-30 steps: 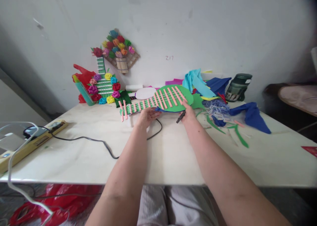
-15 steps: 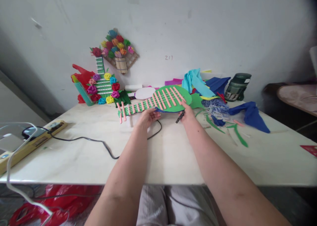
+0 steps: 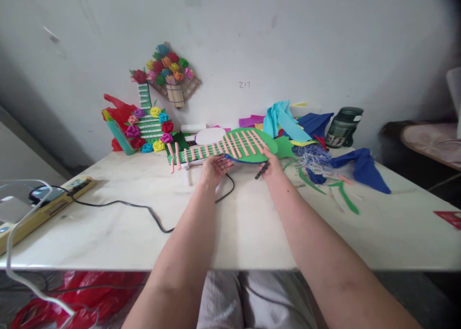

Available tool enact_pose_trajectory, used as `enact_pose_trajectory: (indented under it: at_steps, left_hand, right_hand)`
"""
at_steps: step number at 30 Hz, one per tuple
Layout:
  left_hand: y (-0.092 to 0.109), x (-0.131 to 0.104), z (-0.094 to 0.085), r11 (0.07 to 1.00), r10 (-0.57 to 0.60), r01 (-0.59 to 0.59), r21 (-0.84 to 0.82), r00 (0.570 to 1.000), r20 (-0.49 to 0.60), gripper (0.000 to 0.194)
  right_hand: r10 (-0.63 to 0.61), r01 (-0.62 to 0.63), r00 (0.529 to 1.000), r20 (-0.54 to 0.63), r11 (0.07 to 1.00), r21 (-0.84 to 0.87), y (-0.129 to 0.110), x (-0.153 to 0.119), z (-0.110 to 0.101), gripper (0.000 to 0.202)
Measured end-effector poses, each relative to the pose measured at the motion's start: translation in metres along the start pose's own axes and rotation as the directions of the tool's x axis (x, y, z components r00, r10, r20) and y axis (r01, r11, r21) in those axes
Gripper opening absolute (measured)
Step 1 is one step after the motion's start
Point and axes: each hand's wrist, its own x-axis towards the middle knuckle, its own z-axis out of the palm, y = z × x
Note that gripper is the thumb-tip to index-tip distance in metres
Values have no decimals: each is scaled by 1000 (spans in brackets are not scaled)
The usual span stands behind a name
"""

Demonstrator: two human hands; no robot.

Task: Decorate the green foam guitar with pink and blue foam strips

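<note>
A flat green paper lute model [image 3: 270,139] with pink crossbars, thin white strings and a blue edge lies across both my hands, its neck pointing left. My left hand [image 3: 215,169] is under the near edge, where neck meets body, fingers curled against it. At the body's lower right, my right hand [image 3: 271,166] pinches the rim, with the thumb on top. A small dark slim tool [image 3: 261,170] also sticks out of that hand; its kind is unclear. Behind the model rests a white oval piece [image 3: 210,136].
A flower-trimmed green model [image 3: 151,125] and a teal bottle [image 3: 120,136] stand back left. Coloured paper [image 3: 283,120], tangled string [image 3: 313,158], green scraps [image 3: 347,199] and a dark jar [image 3: 344,127] lie rightward. A black cable [image 3: 144,205] runs from the power strip [image 3: 54,204].
The neck end of the lute model has tipped slightly up and left, while its body has dropped a little. Both hands keep their hold.
</note>
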Motion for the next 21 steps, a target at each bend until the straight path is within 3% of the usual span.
enact_pose_trajectory:
  at_steps: [8,16,21]
  left_hand:
    - [-5,2,-5,987,120,-132,88,985,127,13]
    - [-2,-1,-5,976,136,-146,160,988,76,23]
    - [-3,-4,-3,963,118,-142,229,986,116,29]
  right_hand:
    - [107,-106,994,-22,994,13,-6,-6,2,15]
    - [90,-89,995,-37,996,31,-9,-7,2,16]
    - [89,-88,995,-52,996,10,-9,-6,1,16]
